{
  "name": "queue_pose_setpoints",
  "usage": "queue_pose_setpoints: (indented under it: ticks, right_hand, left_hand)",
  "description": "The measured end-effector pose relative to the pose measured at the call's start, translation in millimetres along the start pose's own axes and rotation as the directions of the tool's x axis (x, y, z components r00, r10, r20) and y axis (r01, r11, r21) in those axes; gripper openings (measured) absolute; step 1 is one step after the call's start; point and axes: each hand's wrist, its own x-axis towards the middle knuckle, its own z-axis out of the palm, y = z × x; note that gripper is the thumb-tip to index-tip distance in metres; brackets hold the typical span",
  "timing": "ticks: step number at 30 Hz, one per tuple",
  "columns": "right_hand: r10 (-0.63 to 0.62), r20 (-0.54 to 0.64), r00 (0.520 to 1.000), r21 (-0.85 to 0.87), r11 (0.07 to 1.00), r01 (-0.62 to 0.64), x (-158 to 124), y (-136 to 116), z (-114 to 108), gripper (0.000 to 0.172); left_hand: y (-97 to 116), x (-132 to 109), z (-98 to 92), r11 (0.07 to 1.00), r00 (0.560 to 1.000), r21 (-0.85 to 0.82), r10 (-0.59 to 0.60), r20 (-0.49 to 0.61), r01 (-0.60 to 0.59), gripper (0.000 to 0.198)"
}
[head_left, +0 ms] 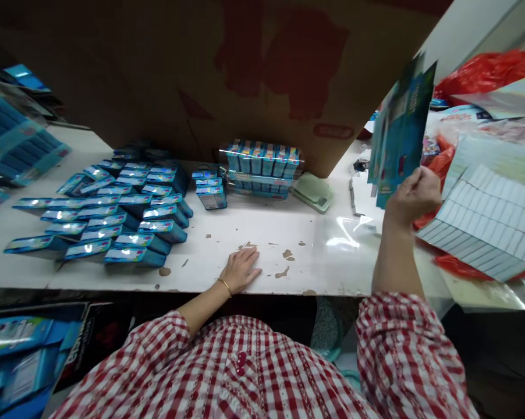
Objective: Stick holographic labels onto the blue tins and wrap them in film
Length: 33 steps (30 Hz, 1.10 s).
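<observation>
Right hand (413,195) is pinching a thin stack of blue printed cards (402,131) up above the chipped white table (306,273), looks light and kinda floppy so the bottom edge seems the spot to grip, while the left hand (240,269) just lies flat and open on the table.

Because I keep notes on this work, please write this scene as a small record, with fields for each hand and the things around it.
Left hand: flat on the chipped white table, gold bangle on wrist
Right hand: raised, gripping blue printed cards
Table, left: rows of blue boxes
Table, middle: film-wrapped stack of boxes, pale green object
Right side: white label sheet, red plastic bag
</observation>
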Motion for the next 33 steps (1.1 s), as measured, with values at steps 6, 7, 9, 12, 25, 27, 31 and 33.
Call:
queue_pose_setpoints:
  ticks: [6, 7, 9, 12, 25, 27, 31, 33]
  right_hand:
    - [-0.441, 0.389, 0.809, 0.338, 0.885, 0.320, -204.1, -103.8, -96.3, 0.039]
    - [-0.520, 0.480, 0.707, 0.421, 0.843, 0.334, -235.8, -120.4, -106.5, 0.039]
    - [-0.666, 0.557, 0.497, 0.567, 0.742, 0.359, -282.4, -145.9, -119.9, 0.040]
    - [-0.793, 0.513, 0.328, 0.708, 0.607, 0.360, -313.4, -152.1, -123.7, 0.044]
    - [-0.803, 0.508, 0.311, 0.696, 0.596, 0.401, -334.5, -78.6, -70.2, 0.030]
    - [-0.776, 0.518, 0.361, 0.690, 0.628, 0.360, -330.0, -83.4, -68.0, 0.026]
    - [-0.799, 0.491, 0.347, 0.678, 0.601, 0.424, -316.6, -105.3, -72.9, 0.024]
    - [-0.839, 0.475, 0.267, 0.650, 0.538, 0.536, -311.8, -122.0, -78.0, 0.024]
  left_hand:
    - [19.3, -20.1, -14.4, 0.603, 0.990, -0.796, -0.136, -0.035, 0.054, 0.072]
    - [22.3, -26.4, -15.8, 0.475, 0.979, -0.875, -0.203, -0.007, 0.092, 0.071]
    - [20.0, -38.9, -18.6, 0.305, 0.927, -0.934, -0.370, 0.064, 0.187, 0.068]
    - [-8.1, -58.1, -27.0, 0.361, 0.809, -0.868, -0.583, 0.077, 0.342, 0.059]
    - [-98.1, -130.8, -48.8, 0.997, 0.997, -0.004, 0.071, -0.011, -0.071, 0.025]
    - [-91.5, -122.6, -50.1, 1.000, 0.999, 0.006, 0.006, -0.053, -0.005, 0.020]
    - [-58.6, -103.6, -62.1, 0.992, 0.998, 0.120, 0.033, -0.056, -0.026, 0.017]
    - [-39.8, -93.7, -67.4, 0.973, 0.997, 0.219, 0.074, 0.013, -0.075, 0.019]
